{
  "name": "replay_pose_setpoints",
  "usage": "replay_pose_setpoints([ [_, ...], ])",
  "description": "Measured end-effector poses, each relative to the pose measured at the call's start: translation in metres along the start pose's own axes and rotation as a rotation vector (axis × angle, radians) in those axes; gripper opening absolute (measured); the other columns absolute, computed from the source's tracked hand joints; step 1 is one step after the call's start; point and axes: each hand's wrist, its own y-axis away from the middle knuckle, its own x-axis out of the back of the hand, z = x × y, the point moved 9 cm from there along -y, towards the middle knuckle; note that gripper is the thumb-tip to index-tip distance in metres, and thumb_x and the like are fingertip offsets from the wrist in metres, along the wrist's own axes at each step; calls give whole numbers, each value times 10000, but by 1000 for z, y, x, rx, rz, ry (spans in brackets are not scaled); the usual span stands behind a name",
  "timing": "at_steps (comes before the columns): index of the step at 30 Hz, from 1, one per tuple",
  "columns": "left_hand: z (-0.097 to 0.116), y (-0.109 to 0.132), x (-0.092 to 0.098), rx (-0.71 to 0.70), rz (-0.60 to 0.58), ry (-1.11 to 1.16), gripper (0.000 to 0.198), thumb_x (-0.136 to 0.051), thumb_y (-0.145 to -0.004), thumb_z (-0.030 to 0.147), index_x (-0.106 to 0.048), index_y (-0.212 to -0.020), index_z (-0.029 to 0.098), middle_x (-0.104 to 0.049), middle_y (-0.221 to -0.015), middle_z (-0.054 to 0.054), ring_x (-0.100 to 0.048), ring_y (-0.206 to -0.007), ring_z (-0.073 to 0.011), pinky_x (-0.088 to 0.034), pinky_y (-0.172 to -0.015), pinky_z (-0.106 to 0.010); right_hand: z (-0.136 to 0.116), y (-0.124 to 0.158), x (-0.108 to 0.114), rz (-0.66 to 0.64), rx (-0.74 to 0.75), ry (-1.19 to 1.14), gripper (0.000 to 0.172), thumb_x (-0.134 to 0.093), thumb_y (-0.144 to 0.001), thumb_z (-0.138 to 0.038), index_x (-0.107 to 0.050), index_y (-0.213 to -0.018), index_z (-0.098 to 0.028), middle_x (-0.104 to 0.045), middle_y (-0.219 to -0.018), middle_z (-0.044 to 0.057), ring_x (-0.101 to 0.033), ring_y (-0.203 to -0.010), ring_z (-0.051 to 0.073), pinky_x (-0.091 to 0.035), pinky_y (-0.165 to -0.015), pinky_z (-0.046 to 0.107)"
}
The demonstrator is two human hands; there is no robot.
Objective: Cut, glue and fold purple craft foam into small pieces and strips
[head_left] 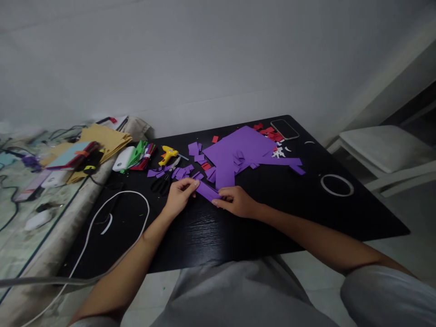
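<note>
A short purple strip is held between my two hands, slanting down to the right above the black table. My left hand pinches its upper left end. At its lower right end, my right hand grips it with bent fingers. Just beyond lies a large purple sheet, with longer purple strips and small cut pieces on and around it. Black-handled scissors rest left of my left hand, among small purple pieces. A yellow glue gun lies behind them.
A phone, red scraps and white scraps lie at the back right. A white ring is on the right. A white cable loops at left, near bundled coloured strips. A white chair stands beyond.
</note>
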Motion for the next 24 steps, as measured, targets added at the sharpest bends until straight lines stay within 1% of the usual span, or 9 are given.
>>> replay_pose_setpoints([
  [2, 0, 0, 0, 5, 6, 14, 327, -759, -794, 478, -710, -718, 163, -604, -588, 6, -530, -520, -110, -422, -536, -235, 6, 0, 0, 12, -46, -43, 292, -651, -897, -379, -630, -690, -175, -636, -633, 8, -600, -570, 138, -467, -542, 249],
  [4, -2, 0, 1, 14, 24, 34, 323, -780, -772, 471, -702, -717, 163, -602, -599, 10, -528, -514, -104, -427, -525, -231, 10, 1, 0, 34, -83, -122, 219, -652, -896, -369, -648, -786, -179, -685, -675, 22, -676, -630, 167, -520, -584, 265],
  [6, -4, 0, 1, 23, 42, 65, 309, -805, -748, 450, -696, -740, 160, -598, -610, 16, -524, -507, -95, -434, -512, -224, 13, 1, 1, 69, -98, -200, 174, -671, -878, -358, -622, -897, -192, -704, -723, 20, -716, -671, 185, -550, -587, 269],
  [10, -5, 1, -2, 18, 38, 146, 315, -836, -722, 394, -678, -858, 158, -593, -647, 26, -524, -524, -84, -463, -499, -206, 15, 2, 4, 124, -100, -280, 302, -711, -847, -335, -525, -1056, -219, -706, -763, -2, -732, -661, 186, -569, -556, 265],
  [13, -5, 0, -3, 16, 38, 205, 372, -857, -697, 364, -653, -936, 165, -594, -668, 34, -529, -544, -83, -473, -485, -190, 20, 1, 3, 126, -122, -308, 371, -718, -838, -319, -532, -1141, -214, -722, -793, 13, -743, -693, 194, -583, -562, 270],
  [15, -6, 1, -3, 20, 45, 224, 408, -868, -680, 349, -653, -973, 165, -606, -686, 30, -539, -562, -86, -476, -481, -184, 23, 1, 1, 118, -140, -330, 348, -715, -834, -316, -570, -1127, -199, -735, -832, 38, -752, -736, 206, -592, -572, 276],
  [18, -6, 1, -2, 25, 52, 205, 411, -871, -675, 340, -683, -988, 152, -629, -714, 11, -550, -581, -89, -480, -487, -185, 27, -1, 0, 117, -166, -380, 278, -726, -819, -327, -623, -1030, -177, -749, -885, 74, -757, -772, 221, -608, -599, 298],
  [21, -6, 1, -1, 25, 66, 169, 363, -864, -684, 339, -712, -947, 141, -632, -701, 6, -544, -564, -85, -478, -491, -191, 28, -3, 1, 108, -183, -422, 274, -744, -809, -353, -653, -980, -159, -755, -900, 91, -760, -799, 232, -619, -624, 310],
  [24, -6, 1, 1, 22, 81, 160, 319, -862, -686, 344, -724, -888, 140, -640, -691, 5, -541, -542, -83, -472, -490, -198, 30, -4, 2, 107, -199, -438, 302, -753, -803, -375, -676, -985, -145, -760, -897, 96, -762, -815, 233, -624, -636, 305],
])
